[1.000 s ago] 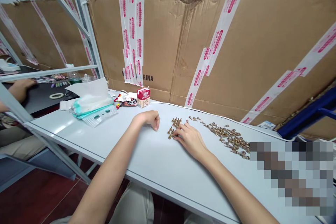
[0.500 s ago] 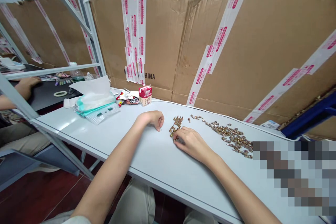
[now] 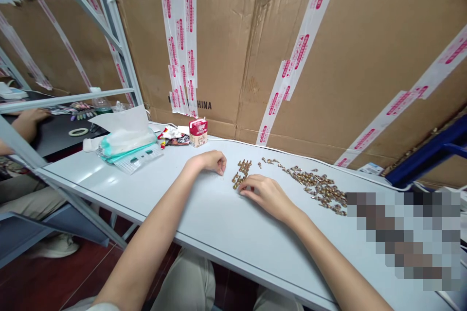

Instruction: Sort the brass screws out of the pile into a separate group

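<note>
Small brass-coloured screws stand in a tidy group on the pale table, most of them apparently upright. At the near edge of that group, my right hand pinches a screw between thumb and fingertips, low over the tabletop. The screw is mostly covered by the fingers. My left hand rests on the table just left of the group, its fingers curled together. Whatever those fingers hold, if anything, is too small to make out. To the right of my right hand spreads a loose pile of the same screws, lying on their sides.
A red and cream drink carton, crumpled wrappers and a packet of wipes sit at the back left. A taped cardboard wall closes off the back. At far left, another person's hand rests on a black table.
My right thumb and fingers have closed in on the near end of the screw group. The left hand keeps its curled pose. The whole view has shifted slightly.
</note>
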`<state>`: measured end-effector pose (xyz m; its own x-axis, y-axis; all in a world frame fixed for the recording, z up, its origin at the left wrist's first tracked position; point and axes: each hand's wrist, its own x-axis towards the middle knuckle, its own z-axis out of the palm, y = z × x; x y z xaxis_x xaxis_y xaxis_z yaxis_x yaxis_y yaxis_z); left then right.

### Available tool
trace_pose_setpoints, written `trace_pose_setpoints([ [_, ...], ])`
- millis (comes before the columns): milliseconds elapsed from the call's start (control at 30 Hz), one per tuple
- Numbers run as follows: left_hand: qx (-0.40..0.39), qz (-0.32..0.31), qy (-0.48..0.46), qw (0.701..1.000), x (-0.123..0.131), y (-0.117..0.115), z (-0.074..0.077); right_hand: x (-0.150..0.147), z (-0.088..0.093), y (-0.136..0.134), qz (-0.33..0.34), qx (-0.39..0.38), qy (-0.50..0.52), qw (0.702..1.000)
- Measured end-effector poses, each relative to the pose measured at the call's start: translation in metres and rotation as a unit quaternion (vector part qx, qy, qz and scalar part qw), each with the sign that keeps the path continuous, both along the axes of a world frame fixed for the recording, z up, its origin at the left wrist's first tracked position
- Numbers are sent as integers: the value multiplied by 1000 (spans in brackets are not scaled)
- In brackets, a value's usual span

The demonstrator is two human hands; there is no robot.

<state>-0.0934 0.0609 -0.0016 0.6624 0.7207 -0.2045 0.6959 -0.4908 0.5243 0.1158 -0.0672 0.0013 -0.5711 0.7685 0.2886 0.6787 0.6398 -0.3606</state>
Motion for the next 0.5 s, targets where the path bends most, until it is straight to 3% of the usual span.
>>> trace_pose_setpoints([
  [167,67,10,-24,997,0,3,-2,5,3,2,-33,-28,88,995],
  [400,27,-1,-2,1000,5,0,-7,7,9,2,-61,-63,155,984],
  [500,59,15,-18,998,3,1,-5,8,12,0,-64,-61,178,980],
])
